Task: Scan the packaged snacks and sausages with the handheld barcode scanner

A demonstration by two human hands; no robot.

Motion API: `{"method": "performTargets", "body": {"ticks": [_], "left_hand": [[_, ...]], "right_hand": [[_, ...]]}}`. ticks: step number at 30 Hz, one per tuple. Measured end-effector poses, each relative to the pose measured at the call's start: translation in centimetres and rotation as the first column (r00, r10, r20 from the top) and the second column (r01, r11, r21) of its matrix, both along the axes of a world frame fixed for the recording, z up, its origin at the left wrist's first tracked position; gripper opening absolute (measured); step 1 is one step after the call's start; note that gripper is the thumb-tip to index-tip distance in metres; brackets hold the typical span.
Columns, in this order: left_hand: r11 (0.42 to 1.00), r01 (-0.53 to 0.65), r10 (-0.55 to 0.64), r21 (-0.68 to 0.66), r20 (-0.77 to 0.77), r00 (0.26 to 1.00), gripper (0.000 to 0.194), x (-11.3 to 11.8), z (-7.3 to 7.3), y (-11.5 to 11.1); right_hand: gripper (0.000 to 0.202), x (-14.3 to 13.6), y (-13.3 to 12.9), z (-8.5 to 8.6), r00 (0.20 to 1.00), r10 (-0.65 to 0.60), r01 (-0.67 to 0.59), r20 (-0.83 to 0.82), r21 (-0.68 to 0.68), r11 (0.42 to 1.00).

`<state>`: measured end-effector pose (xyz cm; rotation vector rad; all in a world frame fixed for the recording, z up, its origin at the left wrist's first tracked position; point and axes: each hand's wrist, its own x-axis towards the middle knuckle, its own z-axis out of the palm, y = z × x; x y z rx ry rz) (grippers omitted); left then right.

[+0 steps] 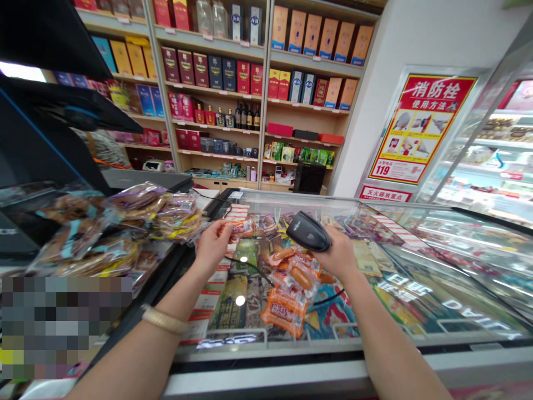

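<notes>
Left hand (214, 244) fingertips pinched on small orange-printed plastic packet (243, 227); right hand (338, 254) clamped round black plastic scanner (308, 231); orange-and-clear sausage packs (287, 308) below.

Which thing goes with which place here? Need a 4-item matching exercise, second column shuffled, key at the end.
Things
1. black scanner
2. single orange packet
3. pile of orange packets
4. red-and-yellow poster

Places
A. on the glass top of the display case
B. in the left hand
C. on the white wall, right of the shelves
D. in the right hand

Pairs: 1-D, 2-B, 3-A, 4-C
</notes>
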<state>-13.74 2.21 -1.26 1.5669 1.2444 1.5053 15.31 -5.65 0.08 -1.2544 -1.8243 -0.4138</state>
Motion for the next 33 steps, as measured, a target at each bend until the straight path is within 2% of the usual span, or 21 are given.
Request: {"method": "performTargets", "body": {"ticks": [3,7,12,21,25,29,33], "left_hand": [[0.999,0.026,-0.027,0.03,0.022,0.999,0.043,0.3,0.1,-0.3],[0.994,0.01,0.004,0.109,-0.126,0.992,0.033,0.7,0.6,-1.3],[0.986,0.03,0.013,0.166,-0.251,0.968,0.025,1.2,1.3,-2.3],[0.985,0.04,0.007,0.169,-0.268,0.963,0.026,1.3,1.6,-2.6],[0.985,0.048,-0.002,0.167,-0.266,0.964,0.026,1.3,1.6,-2.6],[0.974,0.143,-0.096,0.178,-0.25,0.963,0.021,1.7,1.3,-2.7],[0.921,0.331,-0.291,0.205,-0.204,0.935,0.012,3.0,0.3,-3.6]], "right_hand": [[0.028,-0.5,-0.4,0.3,0.995,0.071,-0.068,0.069,-0.047,0.997],[0.023,-1.4,-0.9,0.6,0.985,0.071,-0.052,0.158,-0.12,0.991],[0.022,-2.0,-1.1,0.6,0.98,0.07,-0.048,0.186,-0.123,0.991],[0.017,-2.1,-1.1,0.7,0.969,0.063,-0.023,0.24,-0.165,0.986],[0.019,-2.1,-1.1,0.5,0.976,0.069,-0.042,0.207,-0.132,0.99],[0.025,-1.5,-0.7,0.4,0.991,0.064,-0.064,0.118,-0.002,0.998],[0.02,-0.2,-0.2,0.2,1.0,-0.005,0.004,0.006,0.064,0.998]]}}
